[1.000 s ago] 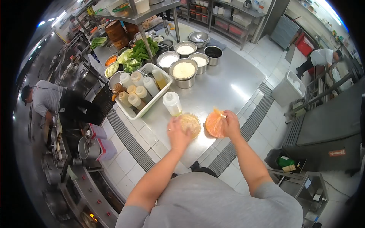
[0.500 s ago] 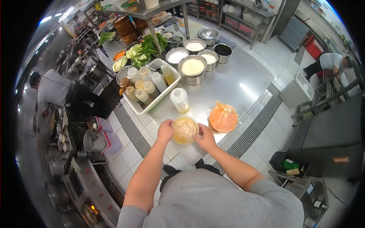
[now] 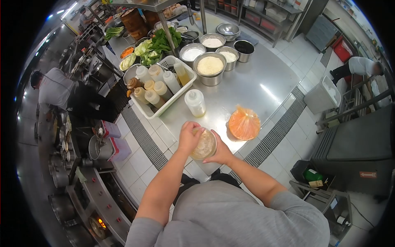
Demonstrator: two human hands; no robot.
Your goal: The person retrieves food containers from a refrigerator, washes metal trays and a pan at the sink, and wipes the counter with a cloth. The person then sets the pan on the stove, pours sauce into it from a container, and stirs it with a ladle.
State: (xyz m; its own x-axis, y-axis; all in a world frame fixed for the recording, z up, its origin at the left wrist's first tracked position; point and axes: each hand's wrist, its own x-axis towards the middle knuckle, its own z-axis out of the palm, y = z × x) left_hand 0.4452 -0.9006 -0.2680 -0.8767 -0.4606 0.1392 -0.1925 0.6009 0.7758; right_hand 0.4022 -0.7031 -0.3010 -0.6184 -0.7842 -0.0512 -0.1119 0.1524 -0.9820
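A round, clear container with pale yellowish-brown contents is between my two hands at the near edge of the steel table. My left hand grips its upper left rim, fingers reaching over the top. On the right side, my right hand curls around the wall and underside. Whether a lid or film covers it, I cannot tell. Just beyond stands a translucent squeeze bottle with a little yellow liquid at the bottom. To the right sits a round container in a knotted clear bag, with orange contents.
A white basket of several squeeze bottles stands at the left table edge. Metal bowls of white and cream powder and leafy greens are farther back. One co-worker bends at the left, another at the right.
The container has come slightly nearer to me and turned or tilted. My left hand has shifted onto its upper rim, and my right hand has moved lower around its side.
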